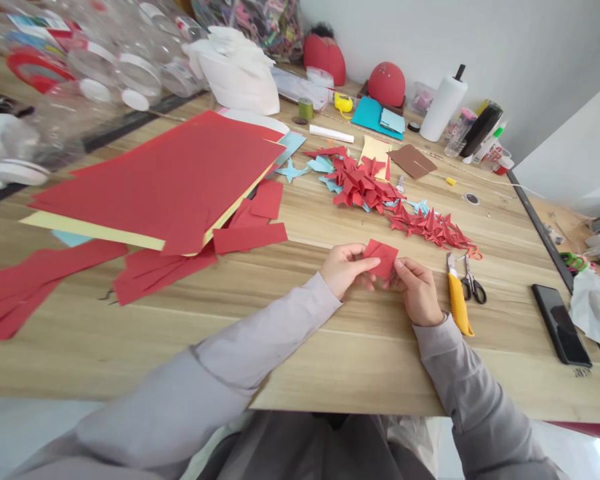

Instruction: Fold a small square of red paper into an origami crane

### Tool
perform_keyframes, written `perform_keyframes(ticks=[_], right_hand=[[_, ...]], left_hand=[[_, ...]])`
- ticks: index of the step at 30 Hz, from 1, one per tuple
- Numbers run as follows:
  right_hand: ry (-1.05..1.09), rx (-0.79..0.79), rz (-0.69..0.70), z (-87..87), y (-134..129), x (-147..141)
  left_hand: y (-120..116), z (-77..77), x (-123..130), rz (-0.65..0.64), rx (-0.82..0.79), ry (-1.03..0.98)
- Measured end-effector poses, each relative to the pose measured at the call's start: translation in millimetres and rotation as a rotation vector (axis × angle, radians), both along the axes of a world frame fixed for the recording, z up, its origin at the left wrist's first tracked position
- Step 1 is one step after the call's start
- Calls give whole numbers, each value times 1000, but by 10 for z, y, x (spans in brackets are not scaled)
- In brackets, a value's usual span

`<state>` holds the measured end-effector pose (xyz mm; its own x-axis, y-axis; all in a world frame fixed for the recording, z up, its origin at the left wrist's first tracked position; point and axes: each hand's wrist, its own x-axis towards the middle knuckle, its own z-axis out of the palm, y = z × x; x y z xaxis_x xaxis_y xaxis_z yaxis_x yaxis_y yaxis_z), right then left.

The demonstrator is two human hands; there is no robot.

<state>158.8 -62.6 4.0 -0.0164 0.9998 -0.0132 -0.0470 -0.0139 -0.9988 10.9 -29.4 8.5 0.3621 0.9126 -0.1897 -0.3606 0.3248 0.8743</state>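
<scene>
A small red paper square (384, 256) is held up over the wooden table between my two hands. My left hand (349, 270) pinches it from the left, the thumb lying across its face. At its lower right corner, my right hand (418, 287) grips the edge between thumb and fingers. Faint crease lines show on the paper. Beyond the hands lies a pile of folded red paper stars (363, 183), with a few light blue ones among them. A yellow utility knife (459, 300) and small black scissors (471, 283) lie just right of my right hand.
Large red paper sheets (180, 173) are stacked at the left, with cut red strips (40, 280) beside them. A black phone (561, 325) lies at the right. Plastic bottles (135, 77) crowd the back left; a white bottle (444, 107) stands at the back right.
</scene>
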Motion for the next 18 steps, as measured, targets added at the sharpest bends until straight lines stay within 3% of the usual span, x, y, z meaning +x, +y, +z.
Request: perform_keyframes(ticks=[9, 18], right_hand=[[24, -84, 18, 46, -18, -11], [141, -175, 139, 10, 4, 6]], left_hand=[[4, 24, -19, 10, -30, 22], [-9, -33, 4, -44, -7, 27]])
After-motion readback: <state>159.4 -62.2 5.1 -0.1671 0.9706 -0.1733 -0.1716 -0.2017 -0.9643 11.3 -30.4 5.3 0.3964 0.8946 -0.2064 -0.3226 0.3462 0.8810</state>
